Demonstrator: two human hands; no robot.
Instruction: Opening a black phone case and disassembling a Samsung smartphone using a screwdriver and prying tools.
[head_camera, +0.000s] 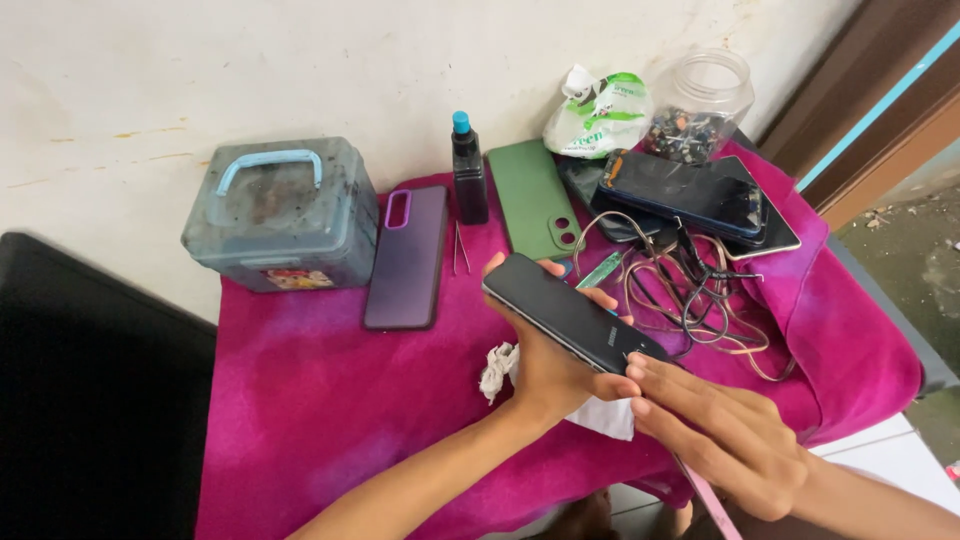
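While left hand (545, 370) grips dark phone (572, 318), right hand (725, 430) touches — white-green packet (598, 115) (crumpled) behind.

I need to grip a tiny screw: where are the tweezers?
In the head view the tweezers lie on the pink cloth, left of centre, between the purple phone case and the green phone case, below the dark bottle.

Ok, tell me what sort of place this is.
Probably a small, informal phone repair spot. A dark smartphone is held over a magenta cloth-covered table, with more phones stacked at the back, loose phone cases, tangled cables, tweezers and a jar of small parts.
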